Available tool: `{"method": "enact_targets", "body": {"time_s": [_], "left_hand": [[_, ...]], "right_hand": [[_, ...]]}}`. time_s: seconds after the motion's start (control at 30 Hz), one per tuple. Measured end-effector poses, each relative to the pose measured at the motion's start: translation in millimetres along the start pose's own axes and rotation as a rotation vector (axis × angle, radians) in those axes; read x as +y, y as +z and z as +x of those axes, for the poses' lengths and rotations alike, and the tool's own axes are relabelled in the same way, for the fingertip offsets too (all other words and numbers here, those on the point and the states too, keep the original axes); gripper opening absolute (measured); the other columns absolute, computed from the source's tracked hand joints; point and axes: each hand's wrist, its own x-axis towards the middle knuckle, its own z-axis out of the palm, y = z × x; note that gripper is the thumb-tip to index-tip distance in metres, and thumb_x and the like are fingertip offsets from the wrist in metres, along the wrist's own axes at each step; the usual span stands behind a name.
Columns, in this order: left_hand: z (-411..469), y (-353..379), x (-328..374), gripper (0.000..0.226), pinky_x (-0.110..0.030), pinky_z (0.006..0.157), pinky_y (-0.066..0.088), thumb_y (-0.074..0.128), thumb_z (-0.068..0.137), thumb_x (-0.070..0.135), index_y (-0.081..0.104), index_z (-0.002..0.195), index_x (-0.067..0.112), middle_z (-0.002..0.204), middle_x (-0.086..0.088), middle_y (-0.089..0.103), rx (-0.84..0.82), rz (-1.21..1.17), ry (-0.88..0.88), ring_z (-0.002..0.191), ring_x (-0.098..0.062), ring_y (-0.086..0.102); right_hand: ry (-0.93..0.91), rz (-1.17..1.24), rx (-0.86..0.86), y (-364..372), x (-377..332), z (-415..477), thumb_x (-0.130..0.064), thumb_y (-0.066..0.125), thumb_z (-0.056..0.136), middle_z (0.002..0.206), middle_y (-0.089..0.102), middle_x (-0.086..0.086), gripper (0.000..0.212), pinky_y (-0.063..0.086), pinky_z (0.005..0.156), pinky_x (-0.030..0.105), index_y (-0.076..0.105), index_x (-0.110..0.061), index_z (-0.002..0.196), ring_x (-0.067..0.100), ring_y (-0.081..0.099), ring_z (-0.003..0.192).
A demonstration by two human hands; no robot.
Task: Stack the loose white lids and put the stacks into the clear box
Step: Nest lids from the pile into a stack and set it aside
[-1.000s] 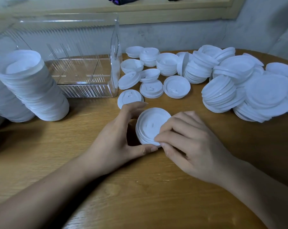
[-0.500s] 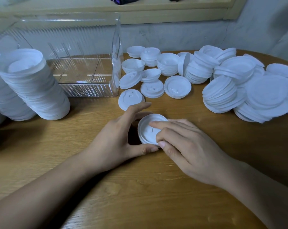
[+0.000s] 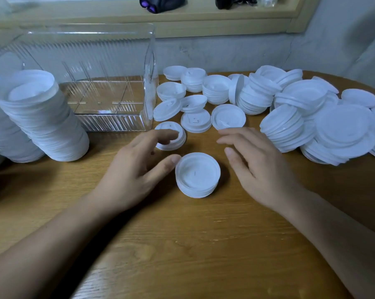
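Hands nearest, two of them, both slack and spread with nothing held. My left hand point(image 3: 137, 169) lies left of the short stack point(image 3: 197, 174), thumb tip at its rim (touching or just off it, I cannot tell). My right hand point(image 3: 255, 167) hovers to its right, apart from it. That one short stack sits upright on the wooden table point(image 3: 182, 244) between my palms, a few lids deep; I cannot count its layers.

Just beyond my left fingers lies one single lid point(image 3: 171, 138), partly hidden by them. Farther off, I count about eight more loose lids and low piles point(image 3: 196, 123) in the middle. To the right is a tumbled heap point(image 3: 311, 117), too tangled to number. At far left stands the one clear box point(image 3: 111, 124), no stack in it that I can see, with at least two tall leaning columns point(image 3: 42, 117) on its near left.

Trouble I foresee: a lopsided pinch could shear the short stack apart, since the lids likely nest only loosely. Carrying it leftward to the box, my forearm could brush those leaning columns and spill them.
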Motion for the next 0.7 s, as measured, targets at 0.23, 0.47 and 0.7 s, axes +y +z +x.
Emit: {"method": "enact_targets", "body": {"time_s": [0.23, 0.47, 0.7], "left_hand": [[8, 4, -14, 0.058, -0.035, 0.119, 0.043, 0.077, 0.096, 0.034, 0.057, 0.149, 0.021, 0.154, 0.008, 0.056, -0.026, 0.248, 0.015, 0.143, -0.017, 0.053], [6, 5, -11, 0.064, -0.052, 0.101, 0.051, 0.076, 0.094, 0.047, 0.054, 0.149, 0.024, 0.134, 0.006, 0.062, -0.057, 0.320, -0.005, 0.122, -0.024, 0.056], [2, -1, -17, 0.071, -0.050, 0.105, 0.051, 0.077, 0.087, 0.063, 0.057, 0.145, 0.027, 0.133, 0.007, 0.057, -0.025, 0.273, -0.034, 0.123, -0.023, 0.058]], "right_hand": [[0.104, -0.210, -0.113, 13, 14, 4, -0.019, 0.055, 0.108, 0.165, 0.046, 0.002, 0.049, 0.032, 0.125, 0.040, 0.050, -0.014, 0.157, 0.022, 0.042, 0.151], [0.072, -0.253, -0.069, 13, 15, 2, -0.017, 0.061, 0.104, 0.129, 0.066, 0.000, 0.046, 0.042, 0.111, 0.044, 0.056, -0.013, 0.149, 0.026, 0.058, 0.122], [0.005, -0.183, 0.008, 6, 10, -7, -0.013, 0.074, 0.098, 0.100, 0.065, -0.006, 0.023, 0.047, 0.093, 0.045, 0.073, -0.015, 0.122, 0.024, 0.062, 0.100]]}}
